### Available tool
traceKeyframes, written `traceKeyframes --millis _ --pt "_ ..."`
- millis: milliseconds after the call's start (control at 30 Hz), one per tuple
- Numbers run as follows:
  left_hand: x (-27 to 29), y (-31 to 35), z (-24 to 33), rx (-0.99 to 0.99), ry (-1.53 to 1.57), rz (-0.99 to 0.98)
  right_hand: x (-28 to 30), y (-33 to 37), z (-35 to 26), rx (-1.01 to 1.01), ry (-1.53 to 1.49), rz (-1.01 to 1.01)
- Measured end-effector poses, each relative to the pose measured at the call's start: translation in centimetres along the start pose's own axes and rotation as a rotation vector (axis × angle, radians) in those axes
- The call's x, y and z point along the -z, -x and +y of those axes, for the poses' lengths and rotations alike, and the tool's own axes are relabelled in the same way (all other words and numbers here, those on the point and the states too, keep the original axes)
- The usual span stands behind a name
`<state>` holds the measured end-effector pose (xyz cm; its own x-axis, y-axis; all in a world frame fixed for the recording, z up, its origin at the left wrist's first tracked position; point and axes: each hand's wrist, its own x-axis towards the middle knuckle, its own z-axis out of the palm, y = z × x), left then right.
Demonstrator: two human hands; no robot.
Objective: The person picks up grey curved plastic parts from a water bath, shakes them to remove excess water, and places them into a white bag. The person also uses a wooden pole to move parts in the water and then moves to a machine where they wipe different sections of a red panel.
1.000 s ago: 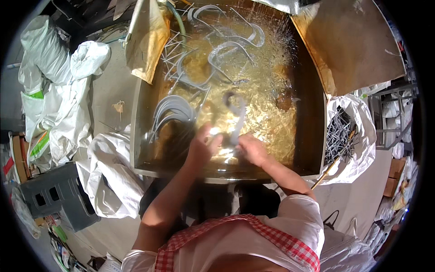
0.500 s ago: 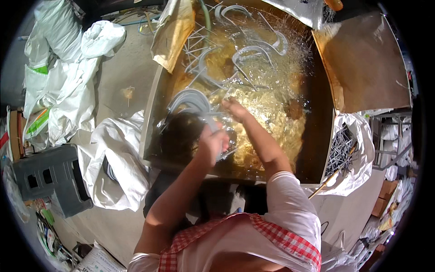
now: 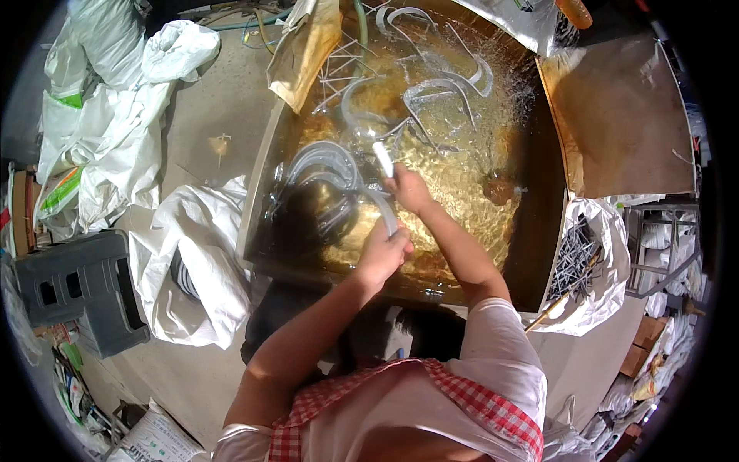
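Observation:
A wide tank (image 3: 263,171) of rippling, amber-tinted water lies in front of me. My left hand (image 3: 385,252) is closed around the end of a curved grey strip (image 3: 379,202) near the tank's front left. Farther in, my right hand (image 3: 409,188) is wrapped round a short, bright white stick-like piece (image 3: 383,159); glare hides its exact kind. Beside my left hand, several nested curved grey strips (image 3: 323,154) sit partly under water. More curved strips (image 3: 443,91) with thin straight legs lie in the back half of the tank.
Brown-stained panels (image 3: 620,119) stand at the tank's back corners. At right is a white sack (image 3: 608,300) of grey rods. To the left are another white sack (image 3: 208,300), a dark grey plastic stool (image 3: 73,289) and piled white bags (image 3: 123,154). A green hose (image 3: 361,35) enters the back.
My right hand has risen out of the splashing water and now shows the white piece. The water near it has calmed. My left hand has shifted slightly right with its curved strip.

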<state>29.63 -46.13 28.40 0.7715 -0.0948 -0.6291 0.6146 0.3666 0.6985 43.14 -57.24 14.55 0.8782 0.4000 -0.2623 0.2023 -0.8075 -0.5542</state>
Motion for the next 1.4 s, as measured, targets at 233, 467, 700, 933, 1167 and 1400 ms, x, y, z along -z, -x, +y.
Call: traceKeyframes --millis 233,467,700,933,1167,1400 --pt "-1.2 -0.9 -3.5 -0.239 -0.326 0.037 7.3 5.5 0.2 -0.335 -0.574 -0.011" --pt "-3.2 1.4 -3.2 -0.252 -0.765 -0.123 9.8 8.2 -4.8 -0.68 -1.18 -0.114" --pt "-1.9 -0.4 -5.2 -0.154 -0.652 -0.039 5.9 7.5 -4.6 -0.676 -1.224 -0.089" --pt "-1.5 1.1 -4.0 -0.267 -1.04 -0.144 8.8 6.8 -6.7 -0.758 -1.458 -0.007" --pt "-2.2 0.5 -5.1 -0.191 -0.567 -0.062 7.4 -1.5 2.9 -0.234 -0.196 -0.101" --pt "-2.0 -0.1 -2.1 0.082 -0.002 -0.154 -1.8 -10.9 3.9 -0.2 -0.627 0.052"
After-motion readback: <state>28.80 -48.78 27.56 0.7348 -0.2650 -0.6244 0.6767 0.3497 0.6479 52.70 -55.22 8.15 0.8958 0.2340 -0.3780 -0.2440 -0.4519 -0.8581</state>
